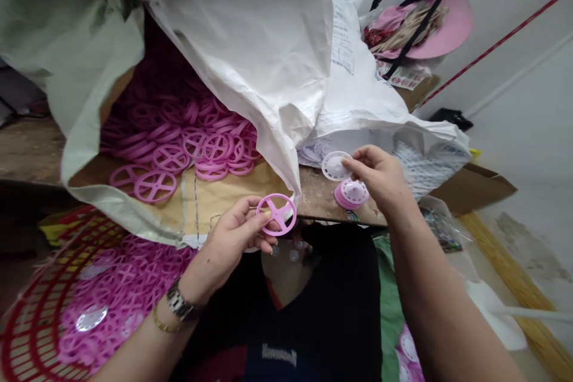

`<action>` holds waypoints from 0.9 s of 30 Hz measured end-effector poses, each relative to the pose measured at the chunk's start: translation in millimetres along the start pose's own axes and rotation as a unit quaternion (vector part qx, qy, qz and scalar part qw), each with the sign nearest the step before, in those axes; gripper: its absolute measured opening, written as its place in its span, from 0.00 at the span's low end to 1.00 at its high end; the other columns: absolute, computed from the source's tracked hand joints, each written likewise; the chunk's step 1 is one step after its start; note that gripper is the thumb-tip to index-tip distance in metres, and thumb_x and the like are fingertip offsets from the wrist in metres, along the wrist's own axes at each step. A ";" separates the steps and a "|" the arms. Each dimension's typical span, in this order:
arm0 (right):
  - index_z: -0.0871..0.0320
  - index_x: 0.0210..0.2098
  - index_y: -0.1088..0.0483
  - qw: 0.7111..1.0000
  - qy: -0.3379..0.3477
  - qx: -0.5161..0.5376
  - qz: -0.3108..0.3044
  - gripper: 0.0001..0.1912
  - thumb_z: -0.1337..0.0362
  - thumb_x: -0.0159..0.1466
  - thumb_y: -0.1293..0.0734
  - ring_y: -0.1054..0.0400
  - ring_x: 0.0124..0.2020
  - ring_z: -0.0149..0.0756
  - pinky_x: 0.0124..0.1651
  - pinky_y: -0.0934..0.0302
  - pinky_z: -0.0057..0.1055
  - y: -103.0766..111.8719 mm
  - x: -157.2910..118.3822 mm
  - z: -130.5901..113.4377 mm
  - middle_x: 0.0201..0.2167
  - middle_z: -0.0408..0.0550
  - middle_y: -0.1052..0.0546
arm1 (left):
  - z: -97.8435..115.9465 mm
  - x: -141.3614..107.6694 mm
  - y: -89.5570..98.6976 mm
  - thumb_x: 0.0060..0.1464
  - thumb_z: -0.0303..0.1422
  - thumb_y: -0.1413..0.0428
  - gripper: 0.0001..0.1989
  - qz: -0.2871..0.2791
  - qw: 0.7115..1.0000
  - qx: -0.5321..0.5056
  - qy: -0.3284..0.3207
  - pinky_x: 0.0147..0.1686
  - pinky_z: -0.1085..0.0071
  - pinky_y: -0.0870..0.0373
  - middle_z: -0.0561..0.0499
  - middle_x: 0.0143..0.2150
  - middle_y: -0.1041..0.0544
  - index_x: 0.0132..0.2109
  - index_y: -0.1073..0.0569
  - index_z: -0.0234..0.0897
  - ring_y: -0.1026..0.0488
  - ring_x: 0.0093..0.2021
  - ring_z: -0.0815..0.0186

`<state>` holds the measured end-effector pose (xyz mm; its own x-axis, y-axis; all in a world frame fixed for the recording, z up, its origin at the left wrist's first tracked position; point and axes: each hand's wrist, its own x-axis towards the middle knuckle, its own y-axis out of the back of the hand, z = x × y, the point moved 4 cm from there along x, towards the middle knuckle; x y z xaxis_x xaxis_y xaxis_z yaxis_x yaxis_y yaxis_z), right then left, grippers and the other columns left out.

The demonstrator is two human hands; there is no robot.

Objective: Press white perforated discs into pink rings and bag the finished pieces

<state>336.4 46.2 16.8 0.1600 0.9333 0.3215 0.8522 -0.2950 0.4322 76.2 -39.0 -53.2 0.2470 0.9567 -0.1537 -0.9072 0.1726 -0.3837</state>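
Note:
Between the thumb and fingers of my left hand [244,230] is a pink spoked ring [276,215], held in front of the table edge. My right hand [373,173] pinches the edge of a white disc [336,166] with small slots round its rim. Just below that disc, a short stack of pink rings topped by a white disc [353,191] stands on the wooden table [317,194]. To the left, a large open sack [250,42] holds many pink rings [170,158]. More white discs [313,154] lie in the mouth of a second white sack [362,89].
A red basket [27,310] at the lower left holds many pink pieces and some white discs. A cardboard flap [486,188] juts out at the right. A pink hat [452,21] hangs at the upper right, near a red cord [496,45].

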 end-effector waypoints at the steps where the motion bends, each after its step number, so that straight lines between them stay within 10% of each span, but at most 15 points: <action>1: 0.56 0.27 0.33 0.999 -0.008 0.044 -0.024 0.13 0.56 0.52 0.27 0.39 0.19 0.30 0.23 0.44 0.28 -0.9 -14.0 -5.3 0.18 0.39 0.31 | -0.4 0.2 -0.7 0.54 0.39 0.36 0.16 -0.003 1.000 0.004 -0.003 0.26 0.79 0.25 0.51 0.33 0.20 0.46 0.27 0.35 0.24 0.26 0.71; 9: 0.56 0.29 0.33 0.981 -0.030 0.143 -0.127 0.12 0.57 0.57 0.28 0.36 0.19 0.29 0.21 0.41 0.25 -33.3 -88.2 -32.4 0.20 0.38 0.30 | -2.0 -1.2 -15.7 0.57 0.37 0.38 0.14 -0.043 0.997 0.046 -0.036 0.30 0.78 0.23 0.51 0.35 0.20 0.48 0.26 0.37 0.22 0.34 0.68; 19: 0.56 0.44 0.29 0.986 0.008 0.109 -0.123 0.15 0.59 0.60 0.28 0.30 0.33 0.34 0.34 0.36 0.29 -61.4 -112.4 -22.5 0.38 0.46 0.23 | 0.7 -8.7 -17.6 0.61 0.34 0.42 0.09 -0.062 0.983 0.128 -0.115 0.31 0.79 0.23 0.56 0.35 0.22 0.48 0.26 0.39 0.25 0.31 0.73; 27: 0.55 0.38 0.25 0.974 -0.002 0.168 -0.151 0.04 0.63 0.65 0.32 0.29 0.34 0.32 0.38 0.36 0.26 -55.1 -129.6 -30.9 0.33 0.40 0.22 | 4.3 -16.3 -23.5 0.65 0.37 0.47 0.12 -0.115 0.944 0.258 -0.170 0.38 0.75 0.25 0.53 0.44 0.24 0.53 0.28 0.42 0.26 0.40 0.69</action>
<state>253.2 -64.8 -22.7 -0.1211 0.9680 0.2197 0.9755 0.0752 0.2066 92.0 -57.6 -37.8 0.4135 0.8848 0.2150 -0.9098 0.3921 0.1361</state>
